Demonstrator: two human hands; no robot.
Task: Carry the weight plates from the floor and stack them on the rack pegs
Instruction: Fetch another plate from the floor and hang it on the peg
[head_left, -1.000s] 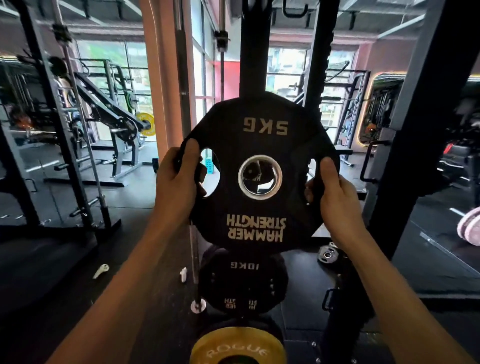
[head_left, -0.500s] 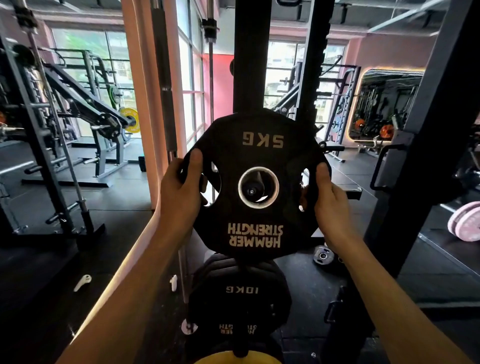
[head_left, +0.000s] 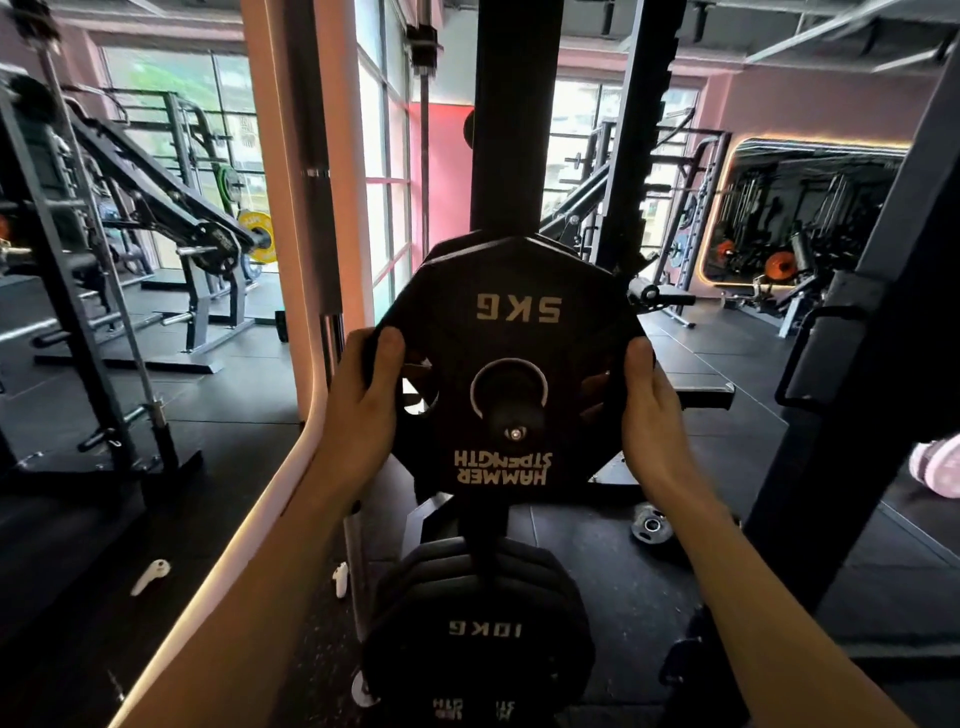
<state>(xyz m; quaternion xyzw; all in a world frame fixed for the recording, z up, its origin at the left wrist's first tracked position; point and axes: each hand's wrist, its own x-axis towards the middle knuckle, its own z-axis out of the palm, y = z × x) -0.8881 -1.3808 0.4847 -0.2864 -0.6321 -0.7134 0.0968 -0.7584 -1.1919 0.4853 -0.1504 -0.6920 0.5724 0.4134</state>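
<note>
A black 5 kg Hammer Strength plate (head_left: 519, 317) hangs upside down in front of me, held at both side edges. My left hand (head_left: 363, 405) grips its left rim and my right hand (head_left: 649, 415) grips its right rim. The rack peg (head_left: 514, 423) pokes through the plate's centre hole, its bolted end facing me. The peg belongs to the black rack upright (head_left: 514, 119) behind the plate. Below, black 10 kg plates (head_left: 483, 629) sit stacked on a lower peg.
A small black plate (head_left: 649, 527) lies on the rubber floor at the right. A thick black rack post (head_left: 883, 312) stands close on the right, a barbell and pink pillar (head_left: 291, 208) on the left. White objects (head_left: 150, 574) lie on the floor.
The 5 kg plate has moved forward onto the peg, which now sticks through its hole. The view has shifted closer to the rack.
</note>
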